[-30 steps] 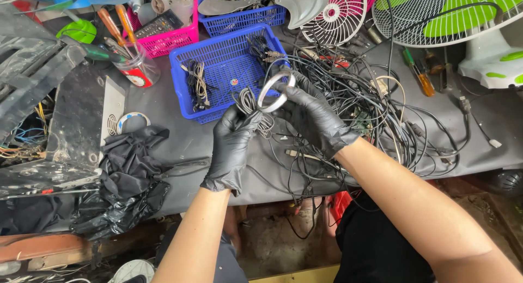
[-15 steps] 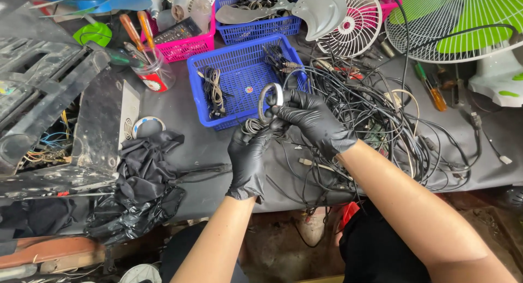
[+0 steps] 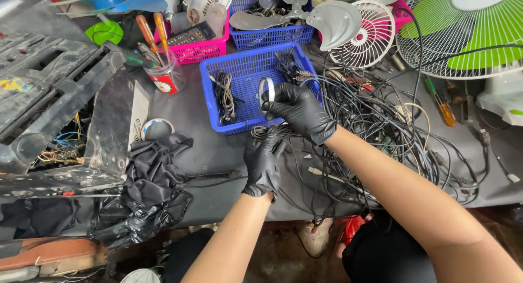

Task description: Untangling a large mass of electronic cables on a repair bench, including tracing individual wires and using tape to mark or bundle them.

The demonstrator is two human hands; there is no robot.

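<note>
Gloves on | our right hand (image 3: pixel 297 110) pinching a coiled grey cable (image 3: pixel 266 90) over the blue basket (image 3: pixel 248 76), frame center | left hand (image 3: pixel 262 162) curled loosely around black wires (image 3: pixel 268 131) just below

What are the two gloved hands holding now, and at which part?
The right hand pinches a coiled grey cable loop at its lower edge above the blue plastic basket. The left hand holds black cable hanging below it.
</note>
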